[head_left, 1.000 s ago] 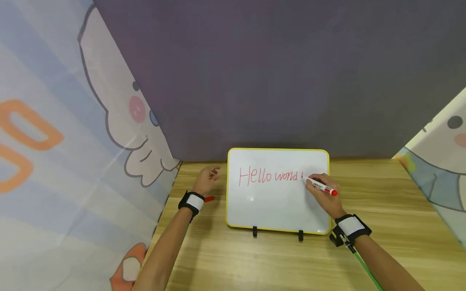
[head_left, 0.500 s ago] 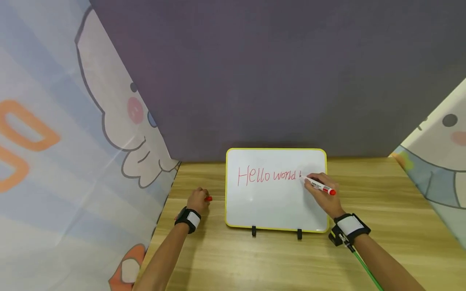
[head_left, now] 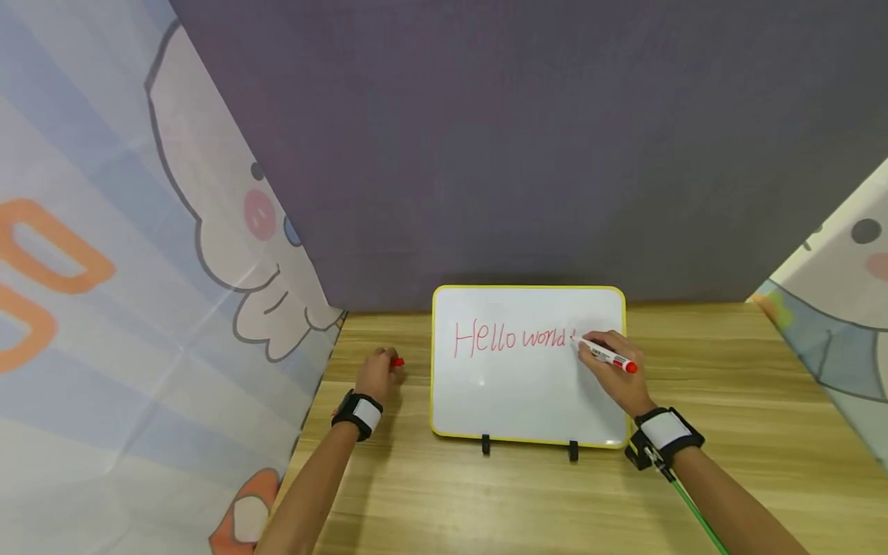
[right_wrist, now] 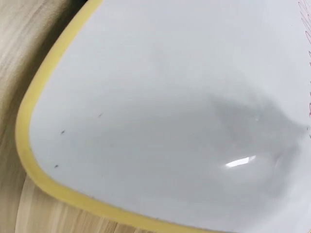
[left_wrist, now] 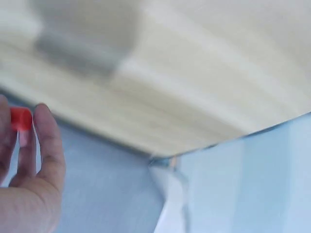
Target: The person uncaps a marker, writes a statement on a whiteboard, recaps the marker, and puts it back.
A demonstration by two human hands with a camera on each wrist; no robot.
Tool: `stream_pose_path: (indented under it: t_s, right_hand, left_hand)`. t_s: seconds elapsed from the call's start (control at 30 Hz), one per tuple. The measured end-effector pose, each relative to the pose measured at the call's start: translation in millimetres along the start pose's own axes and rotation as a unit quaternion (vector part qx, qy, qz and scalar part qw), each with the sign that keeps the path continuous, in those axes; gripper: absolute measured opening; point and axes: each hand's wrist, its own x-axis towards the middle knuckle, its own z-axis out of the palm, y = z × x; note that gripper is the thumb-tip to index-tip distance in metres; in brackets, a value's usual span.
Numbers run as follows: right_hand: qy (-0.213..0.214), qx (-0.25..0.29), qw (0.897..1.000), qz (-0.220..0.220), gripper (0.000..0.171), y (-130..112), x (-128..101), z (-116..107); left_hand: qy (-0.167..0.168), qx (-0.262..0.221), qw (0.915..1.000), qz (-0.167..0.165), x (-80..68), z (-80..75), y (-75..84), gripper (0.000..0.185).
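Observation:
A whiteboard (head_left: 520, 401) with a yellow frame carries "Hello world" and a small mark after it, all in red. My right hand (head_left: 624, 379) grips a red-and-white whiteboard marker (head_left: 605, 354), its tip at the end of the writing. To the left of the board, my left hand (head_left: 375, 376) pinches a red marker cap (head_left: 397, 362). Close up in the left wrist view, the cap (left_wrist: 20, 118) sits between thumb and fingers, above the table. The right wrist view has only a corner of the board (right_wrist: 146, 121); the right hand is out of it.
Two black feet (head_left: 486, 444) support the board's lower edge on the wooden table (head_left: 444, 501). A dark panel (head_left: 486, 154) rises behind, and cartoon-printed sheets (head_left: 159, 324) flank both sides. A green cable (head_left: 697, 515) trails from the right wrist strap.
My left hand has come down to the cap on the table, taken it between its fingers and lifted it slightly. The right hand's marker tip has shifted slightly left at the last mark.

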Motion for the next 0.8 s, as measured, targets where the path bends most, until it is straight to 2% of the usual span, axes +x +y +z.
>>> stream_pose_path:
  t_s: [0.13, 0.2, 0.27, 0.4, 0.53, 0.63, 0.8]
  right_hand:
    - [-0.007, 0.014, 1.000, 0.005, 0.015, -4.7, 3.5, 4.7]
    - [-0.014, 0.028, 0.999, 0.005, 0.015, -9.0, 5.8, 9.5]
    - [-0.022, 0.043, 0.999, 0.005, 0.015, -16.3, 9.1, 15.6]
    - [-0.046, 0.068, 0.997, -0.002, 0.013, -33.8, 16.1, 29.3]
    - [-0.088, 0.090, 0.992, -0.017, 0.013, -50.6, 20.0, 41.2]
    - [-0.115, 0.097, 0.988, -0.026, 0.014, -59.6, 19.5, 46.9]
    - [-0.133, 0.093, 0.986, -0.032, 0.013, -66.6, 17.0, 52.8]
  left_hand:
    - [0.059, -0.047, 0.9967, 0.031, 15.4, -25.5, 31.0, 0.018]
    - [0.089, -0.064, 0.9919, 0.064, 20.1, -33.8, 50.2, 0.018]
    - [0.102, -0.077, 0.9867, 0.100, 23.0, -39.1, 70.0, 0.018]
    - [0.089, -0.098, 0.9785, 0.158, 24.2, -40.5, 108.3, 0.018]
    - [0.067, -0.117, 0.9733, 0.186, 24.9, -36.9, 135.9, 0.016]
    - [0.059, -0.126, 0.9696, 0.201, 25.3, -34.6, 149.1, 0.014]
    - [0.039, -0.132, 0.9674, 0.212, 23.9, -32.2, 162.0, 0.014]
